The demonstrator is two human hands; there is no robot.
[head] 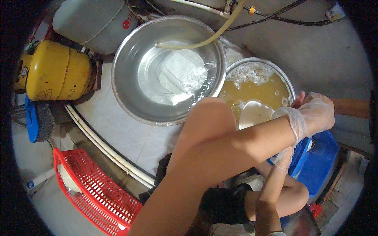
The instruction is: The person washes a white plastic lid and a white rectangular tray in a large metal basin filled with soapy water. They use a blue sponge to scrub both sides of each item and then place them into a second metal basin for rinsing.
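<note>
My left hand, in a clear plastic glove, reaches across to the right, beyond the rim of a round metal basin of cloudy yellowish, foamy water. Its fingers are curled and mostly turned away, so what they hold cannot be seen. Below it, my right hand, also gloved, is largely hidden behind my left forearm, beside a blue plastic container. A pale round dish lies partly in the foamy water. Another person's bare hand shows just behind my left hand.
A large steel basin holds clear water and a pale round item; a hose runs into it. To the left are a yellow gas cylinder, a blue brush, white pipes and a red plastic basket.
</note>
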